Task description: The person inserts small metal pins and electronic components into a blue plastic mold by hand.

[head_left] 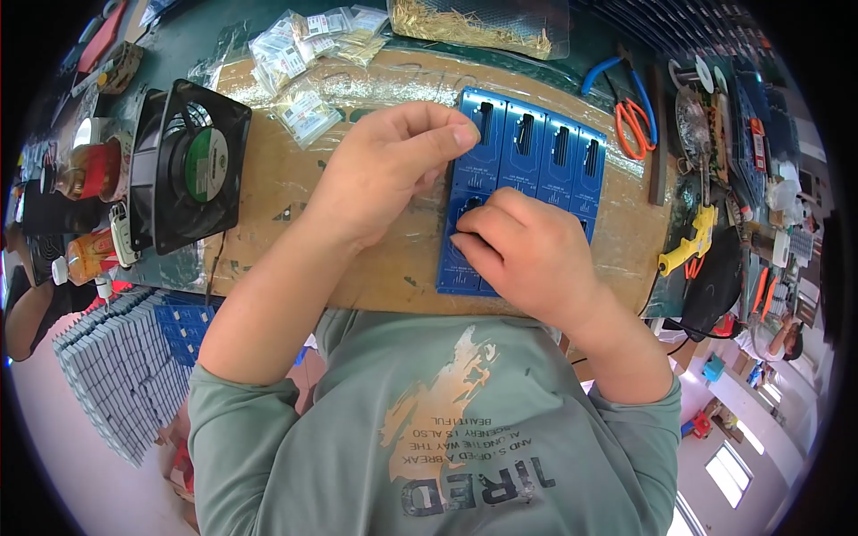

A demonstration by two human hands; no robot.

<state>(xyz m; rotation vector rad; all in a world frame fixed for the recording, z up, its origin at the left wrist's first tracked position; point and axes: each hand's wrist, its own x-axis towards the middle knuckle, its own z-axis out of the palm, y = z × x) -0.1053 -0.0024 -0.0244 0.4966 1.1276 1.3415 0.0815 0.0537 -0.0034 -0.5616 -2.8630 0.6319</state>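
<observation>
A blue circuit board panel (559,170) lies on the brown work surface in front of me, split into several sections with dark slots. My left hand (389,170) is raised at the panel's upper left edge, thumb and forefinger pinched together. Whatever that pinch holds, if anything, is too small to make out. Over the panel's lower left section rests my right hand (532,255), its fingers curled and pressed together at a dark slot. Those fingertips are close to the board, and what they grip is hidden.
A black cooling fan (188,165) stands at the left. Small clear bags (304,49) and a clear tray (483,22) of thin gold-coloured pieces lie at the far side. To the right are blue-and-orange pliers (636,112), a dark bar (660,147) and a yellow glue gun (690,243).
</observation>
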